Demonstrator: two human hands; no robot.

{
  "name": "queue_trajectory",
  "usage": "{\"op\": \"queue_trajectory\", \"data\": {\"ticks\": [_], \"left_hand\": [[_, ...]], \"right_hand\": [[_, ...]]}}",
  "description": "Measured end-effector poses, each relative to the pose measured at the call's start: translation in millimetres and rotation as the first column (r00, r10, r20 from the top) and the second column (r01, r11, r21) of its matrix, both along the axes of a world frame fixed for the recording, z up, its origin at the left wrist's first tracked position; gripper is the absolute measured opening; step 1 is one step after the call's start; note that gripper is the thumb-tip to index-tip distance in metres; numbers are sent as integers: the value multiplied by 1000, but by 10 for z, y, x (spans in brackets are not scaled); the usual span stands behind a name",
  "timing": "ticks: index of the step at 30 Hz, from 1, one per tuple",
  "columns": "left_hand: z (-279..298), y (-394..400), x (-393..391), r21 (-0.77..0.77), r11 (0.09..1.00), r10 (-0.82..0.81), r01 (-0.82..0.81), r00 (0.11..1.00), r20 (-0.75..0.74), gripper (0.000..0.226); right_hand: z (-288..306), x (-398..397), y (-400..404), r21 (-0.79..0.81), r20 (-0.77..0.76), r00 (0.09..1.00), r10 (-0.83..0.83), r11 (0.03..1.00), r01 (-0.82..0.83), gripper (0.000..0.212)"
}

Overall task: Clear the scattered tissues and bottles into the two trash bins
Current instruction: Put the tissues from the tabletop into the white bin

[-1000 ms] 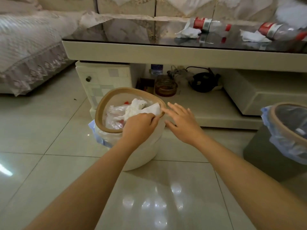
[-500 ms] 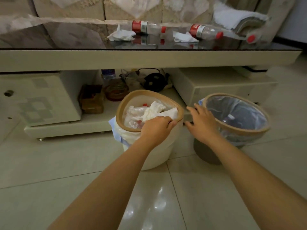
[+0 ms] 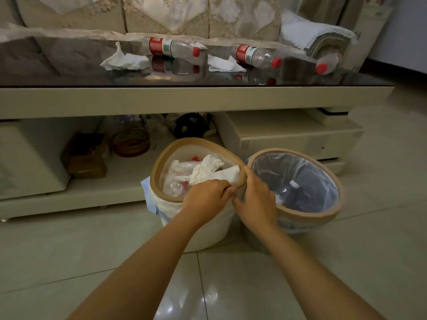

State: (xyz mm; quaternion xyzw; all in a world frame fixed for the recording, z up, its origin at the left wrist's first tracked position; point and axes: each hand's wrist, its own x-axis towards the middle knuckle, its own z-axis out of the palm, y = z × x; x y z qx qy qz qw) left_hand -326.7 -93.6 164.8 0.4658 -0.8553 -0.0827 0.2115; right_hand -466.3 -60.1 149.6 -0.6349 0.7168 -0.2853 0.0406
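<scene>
**Both hands on the bins, table litter not yet cleared**

The step in hand looks like setting the 2 bins side by side below the table rather than picking up litter. The left hand (image 3: 206, 197) curls its fingers over the near-right rim of the white bin (image 3: 159, 162), which already holds crumpled tissue and a clear bottle. The right hand (image 3: 256, 199) wraps the near-left rim of the grey bin (image 3: 332, 172), whose liner looks almost bare inside. The 2 rims touch or nearly touch between the hands.

On the dark glass table (image 3: 69, 72), beyond the bins, lie a crumpled tissue (image 3: 126, 61) at left, a red-labelled bottle (image 3: 172, 46) just right of it, a second tissue (image 3: 223, 64), a second bottle (image 3: 256, 56), and a third bottle (image 3: 327, 63) at the far right edge.

Next, both hands would need to let go of the rims and reach up and over the table's near edge. The edge overhangs the bins, so each item must be lifted clear of it before dropping. Bottles lying on their sides may roll on glass.

The shelf under the table holds a round amber dish (image 3: 131, 143), a brown box (image 3: 86, 155) and a black object (image 3: 188, 124); these seem no part of the job.
</scene>
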Motion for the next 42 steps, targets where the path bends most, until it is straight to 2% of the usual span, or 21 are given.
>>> {"op": "queue_trajectory", "data": {"ticks": [3, 6, 8, 10, 13, 17, 20, 23, 25, 27, 29, 32, 37, 42], "left_hand": [[66, -3, -77, 17, 999, 30, -31, 996, 81, 37], [249, -45, -132, 100, 992, 45, -71, 968, 245, 36], [438, -100, -196, 139, 987, 31, -85, 935, 353, 32], [703, -182, -276, 109, 989, 51, -100, 923, 382, 30], [1070, -336, -329, 8, 988, 145, -153, 954, 262, 38], [1354, -590, -346, -122, 982, 167, -147, 971, 170, 52], [1396, -941, -304, -228, 958, 202, -176, 975, 94, 58], [1378, -1368, -160, -251, 923, 303, -293, 953, 3, 62], [1436, -1698, 38, -228, 895, 393, -385, 920, -10, 66], [1529, -2013, 267, -155, 895, 430, -417, 901, 58, 74], [1638, -2230, 441, -103, 931, 362, -350, 920, 152, 81], [1817, -2465, 568, -12, 948, 317, -318, 945, 83, 73], [1983, -2950, 940, -19, 865, 500, -502, 856, 129, 71], [1899, -3386, 1268, 55, 670, 718, -741, 664, 208, 77]], "right_hand": [[58, 20, -41, 51, 64, 998, 24, 998, -27, 73], [253, -43, -67, 201, 78, 995, 57, 977, -72, 67], [478, -141, -124, 288, 0, 995, 103, 952, -99, 57], [744, -241, -168, 277, -101, 980, 174, 951, -140, 52], [1113, -388, -199, 266, -180, 961, 210, 951, -158, 53], [1469, -593, -370, 190, -269, 932, 243, 962, -196, 57], [1542, -638, -710, 106, -256, 947, 194, 979, -172, 57], [1514, -544, -1156, 64, -260, 956, 139, 990, -126, 58], [1570, -453, -1520, 31, -247, 957, 150, 989, -147, 57], [1678, -361, -1901, 23, -195, 968, 156, 988, -155, 56], [1767, -261, -2240, 53, -162, 976, 142, 989, -135, 57], [1850, -127, -2649, 93, -179, 974, 136, 988, -121, 59], [2002, -54, -3219, 162, -219, 966, 135, 982, -101, 71], [1999, 5, -3790, 239, -260, 951, 170, 965, -107, 75]]}}
